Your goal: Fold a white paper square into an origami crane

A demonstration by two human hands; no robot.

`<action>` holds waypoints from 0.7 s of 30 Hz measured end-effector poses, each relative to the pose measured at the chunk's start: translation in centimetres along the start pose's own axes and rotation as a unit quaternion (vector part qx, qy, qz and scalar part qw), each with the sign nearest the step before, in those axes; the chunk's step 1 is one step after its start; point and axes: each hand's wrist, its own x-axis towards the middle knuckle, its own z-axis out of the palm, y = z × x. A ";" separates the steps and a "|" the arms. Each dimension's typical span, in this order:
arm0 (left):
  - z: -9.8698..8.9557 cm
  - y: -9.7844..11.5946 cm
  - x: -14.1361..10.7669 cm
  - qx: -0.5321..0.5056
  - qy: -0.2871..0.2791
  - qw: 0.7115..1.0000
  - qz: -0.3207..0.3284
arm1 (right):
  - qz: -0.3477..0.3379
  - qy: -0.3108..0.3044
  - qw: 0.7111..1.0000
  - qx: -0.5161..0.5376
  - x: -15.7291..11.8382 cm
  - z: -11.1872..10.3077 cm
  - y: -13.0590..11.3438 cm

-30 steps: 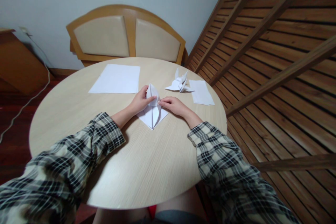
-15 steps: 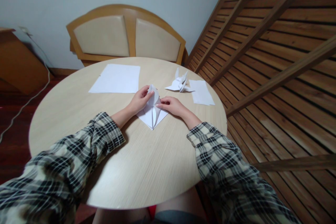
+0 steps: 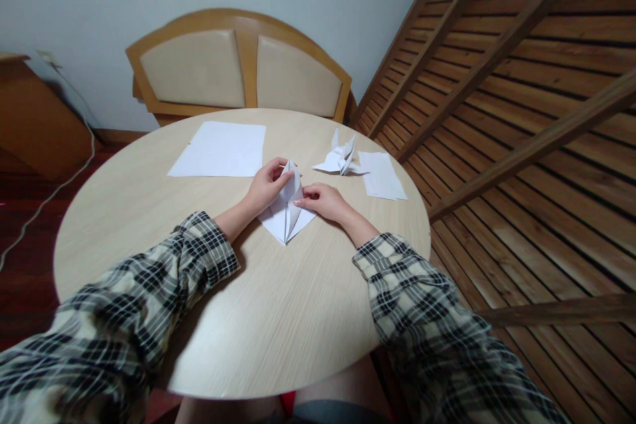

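A partly folded sheet of white origami paper [image 3: 287,220] lies on the table in front of me, one corner pointing toward me and a flap raised along its middle. My left hand [image 3: 269,183] is closed on the upper left of the raised flap, thumb across its face. On the right side, my right hand [image 3: 321,201] pinches the edge of the flap between thumb and fingers. Some fingertips are hidden behind the paper. A finished-looking folded paper crane [image 3: 340,158] stands just beyond my right hand.
The round wooden table [image 3: 248,318] carries a stack of white paper [image 3: 218,149] at the back left and smaller white sheets [image 3: 382,175] at the right. Behind stands a padded chair [image 3: 199,69]. A slatted wooden partition [image 3: 521,112] rises close on the right.
The raised flap has tilted and narrowed slightly, its near fold shifting a little left. Both hands keep their hold and have barely moved.
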 end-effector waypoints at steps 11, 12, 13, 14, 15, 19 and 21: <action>0.4 0.5 0.4 0.011 0.045 0.999 0.006 | 0.009 0.000 1.000 -0.027 0.0 0.1 -0.6; 0.4 0.5 0.4 0.013 0.049 0.999 0.006 | 0.010 0.001 1.000 -0.030 0.0 0.1 -0.6; 0.4 0.5 0.4 0.012 0.052 0.999 0.005 | 0.011 0.002 0.999 -0.033 0.0 0.1 -0.6; 0.5 0.6 0.4 0.011 0.053 0.999 0.004 | 0.012 0.003 0.999 -0.038 -0.1 0.1 -0.7; 0.5 0.6 0.4 0.011 0.055 0.998 0.003 | 0.015 0.005 0.999 -0.042 -0.1 0.2 -0.7; 0.5 0.8 0.3 0.015 0.063 0.998 -0.003 | 0.028 0.010 0.998 -0.057 -0.1 0.3 -0.9; 0.5 0.8 0.3 0.012 0.065 0.998 0.000 | 0.035 0.012 0.998 -0.056 -0.1 0.4 -1.0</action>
